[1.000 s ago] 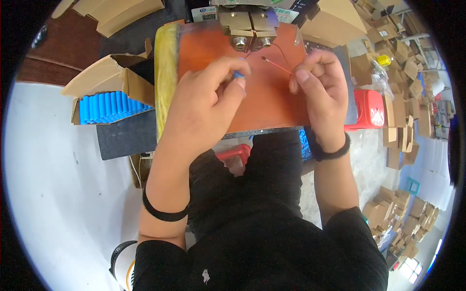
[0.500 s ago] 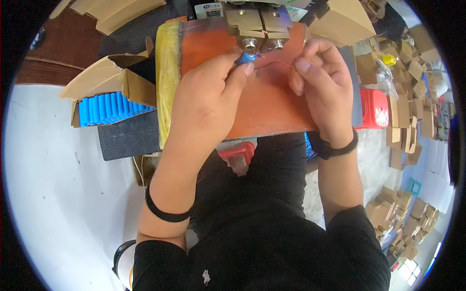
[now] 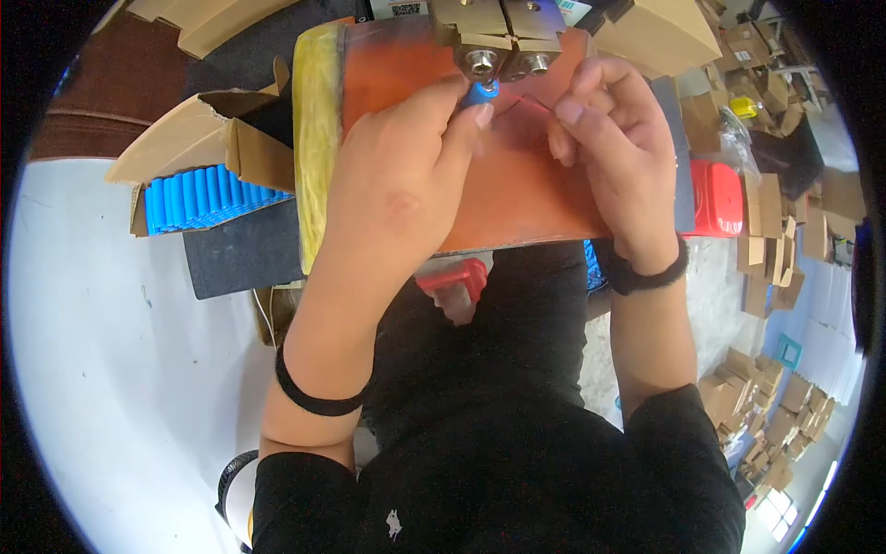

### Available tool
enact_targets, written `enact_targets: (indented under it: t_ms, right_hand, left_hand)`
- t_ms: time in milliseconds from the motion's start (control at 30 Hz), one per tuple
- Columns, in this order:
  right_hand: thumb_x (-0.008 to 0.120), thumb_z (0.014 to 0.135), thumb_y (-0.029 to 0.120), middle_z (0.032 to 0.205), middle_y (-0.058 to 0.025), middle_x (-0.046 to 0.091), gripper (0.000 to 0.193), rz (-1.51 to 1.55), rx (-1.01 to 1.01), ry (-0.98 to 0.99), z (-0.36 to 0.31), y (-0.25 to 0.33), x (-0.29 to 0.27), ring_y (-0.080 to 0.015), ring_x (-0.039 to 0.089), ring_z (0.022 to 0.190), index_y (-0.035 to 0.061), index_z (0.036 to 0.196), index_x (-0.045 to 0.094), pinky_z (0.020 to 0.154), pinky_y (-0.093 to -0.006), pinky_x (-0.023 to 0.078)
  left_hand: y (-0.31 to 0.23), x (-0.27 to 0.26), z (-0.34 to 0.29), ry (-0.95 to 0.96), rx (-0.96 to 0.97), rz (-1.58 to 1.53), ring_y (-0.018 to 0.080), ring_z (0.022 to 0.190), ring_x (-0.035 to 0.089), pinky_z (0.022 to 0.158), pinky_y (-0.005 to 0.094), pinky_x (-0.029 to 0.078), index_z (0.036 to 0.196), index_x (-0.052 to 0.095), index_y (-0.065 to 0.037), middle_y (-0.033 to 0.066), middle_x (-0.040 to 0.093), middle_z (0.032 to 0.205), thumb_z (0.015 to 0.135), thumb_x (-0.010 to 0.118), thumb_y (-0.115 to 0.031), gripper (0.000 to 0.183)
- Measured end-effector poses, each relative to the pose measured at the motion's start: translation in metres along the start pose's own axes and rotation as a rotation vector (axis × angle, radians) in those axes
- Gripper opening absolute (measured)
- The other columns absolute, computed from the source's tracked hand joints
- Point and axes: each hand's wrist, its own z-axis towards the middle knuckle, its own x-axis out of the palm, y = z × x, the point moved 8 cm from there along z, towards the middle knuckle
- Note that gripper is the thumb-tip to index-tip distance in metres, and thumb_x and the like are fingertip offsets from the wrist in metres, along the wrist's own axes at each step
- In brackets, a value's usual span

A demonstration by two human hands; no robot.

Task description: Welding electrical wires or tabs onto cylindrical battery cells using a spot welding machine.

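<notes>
My left hand [image 3: 397, 189] is closed on a small blue cylindrical battery cell [image 3: 482, 93], pinched between thumb and forefinger. The cell sits just under a metal clamp-like machine head [image 3: 494, 44] with two round bolts; whether they touch, I cannot tell. My right hand [image 3: 623, 157] is closed in a pinch on thin wire [image 3: 528, 99], which runs toward the cell. The wire's far end by the cell is too small to make out. Both hands are over an orange mat [image 3: 526, 203].
At the left, a cardboard box [image 3: 263, 159] holds rows of blue cells [image 3: 208, 197]. A yellow wrapped strip [image 3: 315, 138] edges the mat. A red container [image 3: 716, 198] stands to the right, and another red piece [image 3: 454, 280] shows below the mat. Stacked cartons [image 3: 766, 406] fill the far right.
The cell in my left hand has tilted and moved slightly up. The wire now bends in an arch between my hands. The view has shifted a little.
</notes>
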Motion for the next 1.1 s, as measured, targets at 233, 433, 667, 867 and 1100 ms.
enact_targets:
  t_ms: [233, 433, 667, 867, 1100]
  right_hand:
    - [0.057, 0.093, 0.002, 0.078, -0.0043, 0.060, 0.016, -0.004, -0.023, 0.018, 0.000, 0.000, 0.001, -0.0101, 0.054, 0.069, 0.0033, 0.107, 0.050, 0.063, -0.0227, 0.042]
    - [0.057, 0.093, 0.006, 0.078, 0.0003, 0.055, 0.017, -0.045, -0.014, 0.012, -0.005, 0.001, 0.005, -0.0078, 0.048, 0.066, 0.0054, 0.109, 0.051, 0.059, -0.0219, 0.037]
    - [0.057, 0.088, 0.004, 0.078, 0.0039, 0.048, 0.024, -0.049, 0.067, -0.105, -0.053, 0.029, -0.021, -0.0040, 0.040, 0.062, 0.0055, 0.111, 0.049, 0.052, -0.0200, 0.031]
    - [0.058, 0.093, 0.020, 0.072, 0.0051, 0.039, 0.018, -0.204, 0.033, -0.278, -0.156, 0.048, -0.129, -0.0045, 0.034, 0.059, 0.0087, 0.101, 0.047, 0.051, -0.0210, 0.026]
    - [0.050, 0.088, 0.005, 0.075, 0.0032, 0.051, 0.017, -0.366, 0.473, -0.419, -0.246, -0.111, -0.248, -0.0072, 0.048, 0.059, 0.0083, 0.105, 0.054, 0.052, -0.0221, 0.039]
  left_hand:
    - [0.002, -0.002, 0.000, -0.047, 0.023, 0.043, 0.0378, 0.074, 0.064, 0.067, 0.0470, 0.048, 0.101, 0.066, -0.002, 0.0177, 0.066, 0.078, 0.093, 0.060, -0.021, 0.021]
    - [0.001, -0.002, -0.006, -0.048, -0.020, -0.018, 0.0380, 0.077, 0.065, 0.069, 0.0475, 0.049, 0.099, 0.068, -0.004, 0.0197, 0.067, 0.082, 0.091, 0.062, -0.026, 0.024]
    - [-0.031, -0.049, -0.057, -0.226, 0.389, 0.179, 0.0256, 0.066, 0.066, 0.060, 0.0350, 0.052, 0.095, 0.071, -0.008, 0.0084, 0.069, 0.079, 0.078, 0.079, -0.026, 0.026]
    - [0.019, -0.137, -0.082, -0.360, 0.213, 0.752, 0.0261, 0.079, 0.062, 0.074, 0.0389, 0.048, 0.085, 0.068, -0.006, 0.0092, 0.065, 0.085, 0.082, 0.070, -0.013, 0.008]
    - [0.078, -0.102, -0.056, 0.173, 0.120, 1.290, 0.0278, 0.113, 0.051, 0.099, 0.0523, 0.033, 0.095, 0.071, -0.010, 0.0095, 0.063, 0.110, 0.072, 0.071, -0.014, 0.024]
